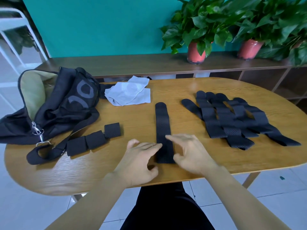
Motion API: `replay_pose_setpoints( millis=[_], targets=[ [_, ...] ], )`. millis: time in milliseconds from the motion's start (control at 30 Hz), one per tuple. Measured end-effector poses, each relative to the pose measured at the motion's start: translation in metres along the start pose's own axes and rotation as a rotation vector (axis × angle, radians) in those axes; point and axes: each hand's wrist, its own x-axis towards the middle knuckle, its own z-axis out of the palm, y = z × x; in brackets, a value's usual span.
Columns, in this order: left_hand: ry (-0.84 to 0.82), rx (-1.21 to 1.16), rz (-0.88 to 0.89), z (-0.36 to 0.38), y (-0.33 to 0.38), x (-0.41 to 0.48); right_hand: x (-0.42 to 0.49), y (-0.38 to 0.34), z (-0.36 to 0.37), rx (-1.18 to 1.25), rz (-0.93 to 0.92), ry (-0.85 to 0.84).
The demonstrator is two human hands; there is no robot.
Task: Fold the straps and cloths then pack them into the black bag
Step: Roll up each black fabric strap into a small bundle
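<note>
One black strap (163, 125) lies flat and straight on the wooden table (136, 117), running away from me. My left hand (141, 161) and my right hand (191, 153) hover at its near end, one on each side, fingers relaxed and spread, gripping nothing. A pile of several unfolded black straps (232, 120) lies to the right. Three folded straps (93, 140) sit in a row at the left. The black bag (54, 103) lies open at the far left, its pale lining showing. Light grey cloths (128, 92) lie crumpled behind the strap.
The bag's shoulder strap with metal clips (39, 135) trails across the table's left front. Two potted plants (197, 30) stand on a dark shelf behind the table. The table edge is close to my body.
</note>
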Motion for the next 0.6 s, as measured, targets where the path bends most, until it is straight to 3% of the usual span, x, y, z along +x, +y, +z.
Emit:
replay_pose_setpoints(
  millis=[167, 467, 600],
  targets=[
    [0.016, 0.010, -0.028, 0.007, 0.002, 0.008, -0.019, 0.001, 0.022, -0.010, -0.030, 0.003],
    [0.137, -0.085, -0.304, 0.012, 0.005, 0.034, 0.008, 0.003, 0.035, 0.214, 0.247, 0.292],
    [0.122, -0.039, -0.358, 0.016, 0.006, 0.041, 0.014, -0.004, 0.045, 0.153, 0.275, 0.367]
  ],
)
